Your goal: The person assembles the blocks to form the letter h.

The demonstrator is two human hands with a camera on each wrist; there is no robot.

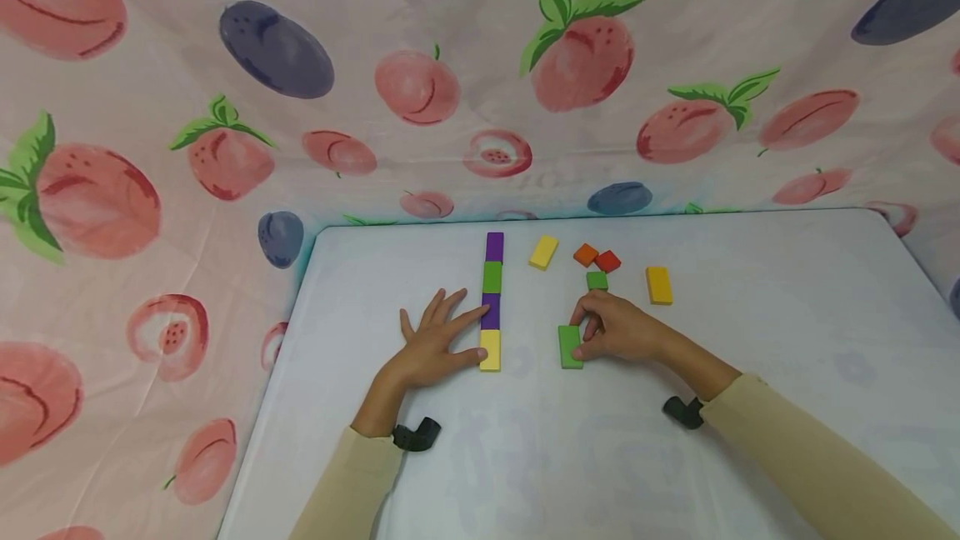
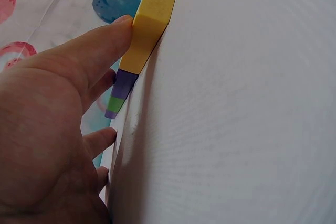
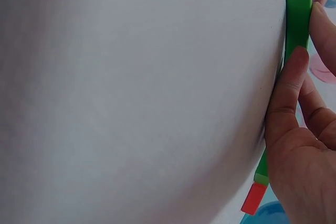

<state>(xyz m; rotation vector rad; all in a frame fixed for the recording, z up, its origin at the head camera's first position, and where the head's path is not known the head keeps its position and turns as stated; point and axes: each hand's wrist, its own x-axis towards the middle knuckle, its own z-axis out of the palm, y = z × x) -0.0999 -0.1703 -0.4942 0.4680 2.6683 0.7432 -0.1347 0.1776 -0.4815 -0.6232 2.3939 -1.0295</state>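
A straight row of blocks runs away from me on the white table: a yellow block (image 1: pixel 491 354) nearest, then a purple block (image 1: pixel 490 319), a green block (image 1: pixel 492 277) and another purple block (image 1: pixel 495 246) farthest. My left hand (image 1: pixel 429 353) lies along the row's left side with fingers spread. Its thumb touches the yellow block, also seen in the left wrist view, and its index finger reaches the nearer purple block. To the right of the row, my right hand (image 1: pixel 621 328) pinches a green rectangular block (image 1: pixel 568 350) between thumb and fingers, close over the table.
Beyond my right hand lie a small green block (image 1: pixel 597 280), an orange block (image 1: pixel 586 254) and a red block (image 1: pixel 608 261). One loose yellow block (image 1: pixel 543 252) is near the row's far end; a darker yellow block (image 1: pixel 659 285) is farther right. Fruit-print cloth (image 1: pixel 480 107) rises behind the table.
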